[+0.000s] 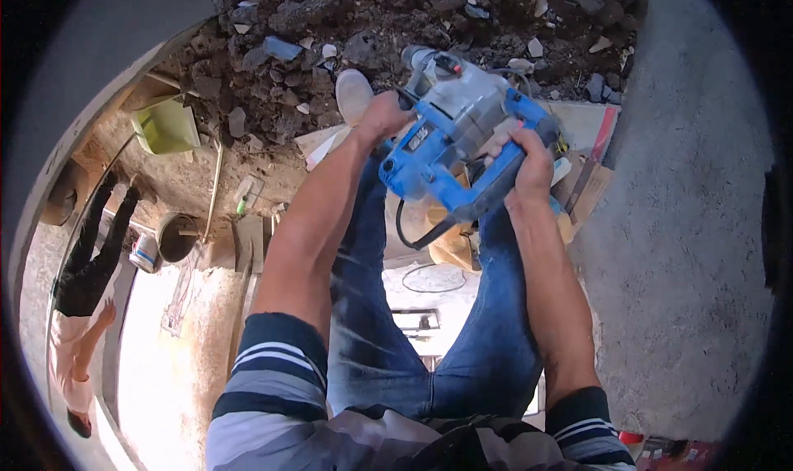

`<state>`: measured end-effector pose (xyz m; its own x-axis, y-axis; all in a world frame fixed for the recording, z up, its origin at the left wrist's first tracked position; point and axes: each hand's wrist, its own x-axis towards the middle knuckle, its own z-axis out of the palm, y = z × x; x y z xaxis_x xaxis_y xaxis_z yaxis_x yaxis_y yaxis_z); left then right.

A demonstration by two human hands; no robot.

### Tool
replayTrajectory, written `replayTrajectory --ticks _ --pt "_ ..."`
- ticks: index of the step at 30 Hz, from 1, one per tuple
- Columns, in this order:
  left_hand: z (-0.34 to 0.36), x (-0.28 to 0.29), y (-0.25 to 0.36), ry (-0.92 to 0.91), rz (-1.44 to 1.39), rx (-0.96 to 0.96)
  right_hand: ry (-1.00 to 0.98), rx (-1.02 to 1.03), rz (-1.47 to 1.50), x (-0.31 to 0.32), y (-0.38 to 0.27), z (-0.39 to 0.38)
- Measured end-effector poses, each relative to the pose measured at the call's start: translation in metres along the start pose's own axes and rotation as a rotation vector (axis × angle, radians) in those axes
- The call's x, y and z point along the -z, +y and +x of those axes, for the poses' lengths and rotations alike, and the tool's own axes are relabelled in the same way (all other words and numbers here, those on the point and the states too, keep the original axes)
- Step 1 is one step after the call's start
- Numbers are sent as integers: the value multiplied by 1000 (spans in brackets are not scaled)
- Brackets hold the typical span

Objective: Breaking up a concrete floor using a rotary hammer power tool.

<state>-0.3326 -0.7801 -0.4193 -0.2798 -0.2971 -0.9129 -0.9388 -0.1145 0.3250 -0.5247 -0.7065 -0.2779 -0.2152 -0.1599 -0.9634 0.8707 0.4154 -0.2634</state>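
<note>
A blue and grey rotary hammer drill (450, 132) is held up in front of my legs, tilted, with its chuck end toward the upper left. My right hand (529, 161) is wrapped round its blue rear handle. At the drill's front left, my left hand (384, 117) is closed on a side grip, most of which the fingers hide. No bit can be made out at the chuck. From the handle's lower end a black power cord (401, 227) loops down. One shoe (353, 95) shows just left of the drill.
Broken rubble (306, 25) and dark soil lie ahead. A rough grey wall (677, 223) rises on the right. Cardboard pieces (591, 194) lie beside my right hand. At left are a yellow-green dustpan (165, 126), a bucket (176, 238), a paint can (144, 252) and another person (83, 289).
</note>
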Motion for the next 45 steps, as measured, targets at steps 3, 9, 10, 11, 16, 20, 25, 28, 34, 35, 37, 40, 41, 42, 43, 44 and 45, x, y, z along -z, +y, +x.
replayTrajectory --ticks 3,9,10,11,16,20,25,28,34,35,37,40,41,42,43,44,45 --pt "13 -8 -3 -18 55 -39 9 -53 21 19 -6 20" --pt "29 -15 20 -28 90 -12 -131 -104 -45 56 -41 69" --pt "28 -19 23 -9 92 -38 -128 -111 -40 61 -47 76" --pt "27 -24 25 71 89 -47 -150 -158 -46 60 -53 81" --pt "18 -14 25 -6 103 -40 -163 -201 36 63 -49 82" --pt "6 -16 43 41 112 31 -443 -363 154 99 -56 107" --pt "-49 -27 37 217 20 63 -304 -295 47 90 -51 46" --pt "-56 -33 44 197 -40 41 -256 -127 -77 64 -47 -18" --pt "-22 -57 65 128 -252 -93 -47 90 -188 34 -71 -52" --pt "-19 -57 71 74 -301 -82 -63 66 -252 32 -81 -36" --pt "-12 -49 82 66 -269 -109 -126 10 -228 32 -98 -9" --pt "-7 -45 91 76 -350 -136 -282 -11 -331 24 -131 19" --pt "9 -52 81 56 -329 -105 -283 -13 -335 15 -136 25" --pt "20 -48 86 38 -313 -89 -169 2 -401 11 -145 36" --pt "24 -49 89 -7 -362 -48 -55 17 -465 9 -152 48" --pt "29 -52 90 -8 -367 -46 -54 14 -470 12 -159 61" --pt "34 -58 94 49 -378 -31 -92 -16 -460 15 -166 70"
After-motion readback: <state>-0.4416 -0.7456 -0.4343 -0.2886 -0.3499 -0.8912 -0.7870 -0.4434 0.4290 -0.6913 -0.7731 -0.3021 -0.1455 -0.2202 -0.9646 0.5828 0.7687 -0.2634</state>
